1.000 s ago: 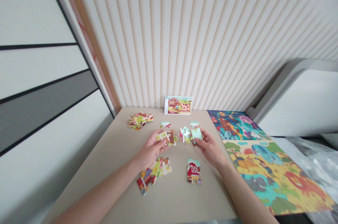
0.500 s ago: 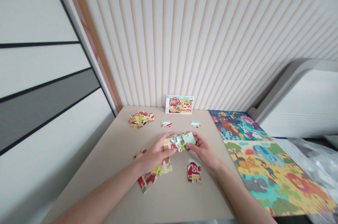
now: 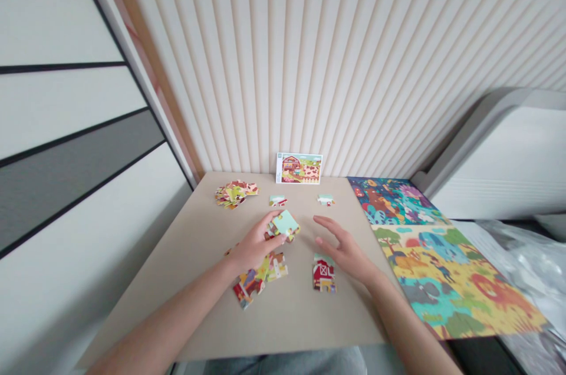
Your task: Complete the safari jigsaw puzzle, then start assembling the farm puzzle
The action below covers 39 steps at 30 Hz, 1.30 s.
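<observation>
My left hand (image 3: 256, 243) is closed on a small stack of jigsaw puzzle pieces (image 3: 285, 223), a pale blue one on top. To its right my right hand (image 3: 342, 250) hovers with fingers apart, holding nothing. Just below the right hand lies a joined red barn section (image 3: 324, 276). Partly under my left wrist is a group of puzzle pieces (image 3: 252, 286), some covered by the hand. Two small sky-edged bits, a left one (image 3: 278, 201) and a right one (image 3: 326, 200), lie farther back.
A heap of puzzle pieces (image 3: 235, 193) sits at the table's back left. A farm picture card (image 3: 299, 168) leans on the ribbed wall. On the right lie a dark forest puzzle (image 3: 398, 203) and a yellow safari puzzle (image 3: 455, 280), beside clear plastic wrap (image 3: 522, 257).
My right hand has let go of the pieces and opened, drawing away to the right. The stack is now in my left hand alone. The view has tilted slightly.
</observation>
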Motion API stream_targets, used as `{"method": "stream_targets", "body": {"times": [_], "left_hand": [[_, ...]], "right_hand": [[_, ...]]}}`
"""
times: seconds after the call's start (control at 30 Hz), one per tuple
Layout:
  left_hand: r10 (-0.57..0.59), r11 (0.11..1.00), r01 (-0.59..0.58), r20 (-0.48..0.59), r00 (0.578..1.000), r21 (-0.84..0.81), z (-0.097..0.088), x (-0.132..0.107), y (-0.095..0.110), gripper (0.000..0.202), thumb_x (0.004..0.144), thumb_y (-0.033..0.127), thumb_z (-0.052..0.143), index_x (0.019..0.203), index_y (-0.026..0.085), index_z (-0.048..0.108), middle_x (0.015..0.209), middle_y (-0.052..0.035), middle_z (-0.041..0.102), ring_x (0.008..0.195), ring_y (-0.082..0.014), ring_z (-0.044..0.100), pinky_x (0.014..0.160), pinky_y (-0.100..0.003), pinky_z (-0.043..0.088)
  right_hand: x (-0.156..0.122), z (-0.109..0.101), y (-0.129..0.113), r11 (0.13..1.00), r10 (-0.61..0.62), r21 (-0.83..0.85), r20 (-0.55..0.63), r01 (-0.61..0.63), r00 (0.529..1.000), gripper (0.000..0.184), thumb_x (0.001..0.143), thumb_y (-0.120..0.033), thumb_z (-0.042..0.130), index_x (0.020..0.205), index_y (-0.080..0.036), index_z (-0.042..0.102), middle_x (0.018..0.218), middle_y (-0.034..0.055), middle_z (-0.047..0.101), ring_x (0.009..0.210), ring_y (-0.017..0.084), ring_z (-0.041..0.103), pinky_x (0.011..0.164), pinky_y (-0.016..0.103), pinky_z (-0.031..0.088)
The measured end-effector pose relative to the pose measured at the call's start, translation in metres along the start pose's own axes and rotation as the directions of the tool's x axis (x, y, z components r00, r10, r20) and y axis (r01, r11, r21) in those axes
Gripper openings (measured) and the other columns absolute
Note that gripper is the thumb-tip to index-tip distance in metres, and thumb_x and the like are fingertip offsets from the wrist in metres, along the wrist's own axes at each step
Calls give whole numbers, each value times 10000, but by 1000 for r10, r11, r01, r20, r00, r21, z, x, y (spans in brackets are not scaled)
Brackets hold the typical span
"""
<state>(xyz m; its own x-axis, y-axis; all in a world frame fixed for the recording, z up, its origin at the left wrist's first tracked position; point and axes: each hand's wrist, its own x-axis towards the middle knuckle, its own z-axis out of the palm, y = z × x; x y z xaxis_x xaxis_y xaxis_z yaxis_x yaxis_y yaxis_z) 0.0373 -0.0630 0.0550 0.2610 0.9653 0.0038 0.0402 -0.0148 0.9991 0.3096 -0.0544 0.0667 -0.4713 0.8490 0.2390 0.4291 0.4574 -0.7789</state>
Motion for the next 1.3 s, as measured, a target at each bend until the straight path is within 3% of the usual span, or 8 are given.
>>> {"method": "stream_targets", "body": {"times": [0.1, 0.2, 0.3, 0.43, 0.57, 0.9, 1.1, 1.3], "left_hand": [[10, 1000, -12, -92, 996, -17, -15, 4, 1, 596, 855, 372, 672, 1391, 219, 460, 1182, -69, 678, 1038, -239, 666, 903, -349, 528], [4, 1000, -2, -210, 978, 8, -25, 9, 1, 610, 823, 384, 686, 1373, 214, 485, 1129, -58, 691, 998, -236, 676, 830, -325, 554], [8, 1000, -5, -308, 951, 11, -31, 13, -2, 624, 781, 379, 707, 1352, 215, 517, 1096, -53, 699, 968, -231, 679, 779, -307, 564], [13, 1000, -11, -373, 928, 7, -38, 16, -9, 628, 770, 378, 718, 1354, 232, 536, 1102, -51, 701, 976, -228, 676, 793, -312, 565], [-18, 1000, 12, -429, 903, -17, -47, 19, -17, 724, 768, 378, 737, 1429, 252, 469, 1150, -59, 693, 987, -222, 677, 808, -318, 563], [5, 997, -42, -476, 879, -67, -55, 23, -17, 694, 773, 341, 737, 1416, 261, 489, 1179, -61, 691, 982, -209, 682, 804, -293, 559], [-60, 998, 37, -455, 888, -58, -50, 20, -13, 701, 765, 341, 749, 1414, 261, 495, 1223, -75, 669, 1026, -221, 666, 765, -276, 561], [-47, 999, 37, -417, 908, -32, -46, 18, -10, 690, 775, 359, 745, 1406, 242, 491, 1263, -94, 641, 1093, -241, 641, 793, -297, 564]], "right_hand": [[-25, -14, 3, 987, 63, -155, 111, -46, 992, 568, 898, -513, 643, 1417, -301, 554, 1479, 97, 508, 1367, 290, 468, 1160, 479, 362], [-51, -13, 5, 962, 103, -267, 160, -57, 982, 675, 828, -536, 717, 1433, -292, 542, 1542, 110, 432, 1429, 325, 379, 1190, 508, 307], [-66, -5, 7, 962, 127, -256, 89, -101, 988, 592, 843, -510, 710, 1379, -288, 591, 1547, 102, 424, 1434, 311, 377, 1194, 508, 304], [-69, 1, 9, 983, 124, -131, -39, -128, 992, 419, 853, -439, 716, 1230, -267, 658, 1419, 103, 558, 1361, 282, 477, 1149, 489, 378], [-67, 3, 6, 992, 90, -80, -68, -95, 994, 231, 897, -360, 668, 1107, -265, 684, 1265, 80, 650, 1273, 252, 549, 1089, 434, 439], [-70, 6, 5, 960, 106, -244, -144, -139, 984, 342, 934, -366, 602, 1267, -286, 616, 1262, 62, 633, 1174, 230, 589, 1050, 400, 454], [-69, 6, 7, 940, 85, -307, -207, -147, 975, 347, 949, -393, 553, 1266, -273, 626, 1245, 87, 640, 1134, 254, 605, 1006, 424, 475], [-70, 5, -2, 917, 59, -386, -128, -105, 990, 490, 854, -443, 682, 1320, -312, 604, 1288, 90, 618, 1211, 311, 545, 1044, 494, 426]]}}
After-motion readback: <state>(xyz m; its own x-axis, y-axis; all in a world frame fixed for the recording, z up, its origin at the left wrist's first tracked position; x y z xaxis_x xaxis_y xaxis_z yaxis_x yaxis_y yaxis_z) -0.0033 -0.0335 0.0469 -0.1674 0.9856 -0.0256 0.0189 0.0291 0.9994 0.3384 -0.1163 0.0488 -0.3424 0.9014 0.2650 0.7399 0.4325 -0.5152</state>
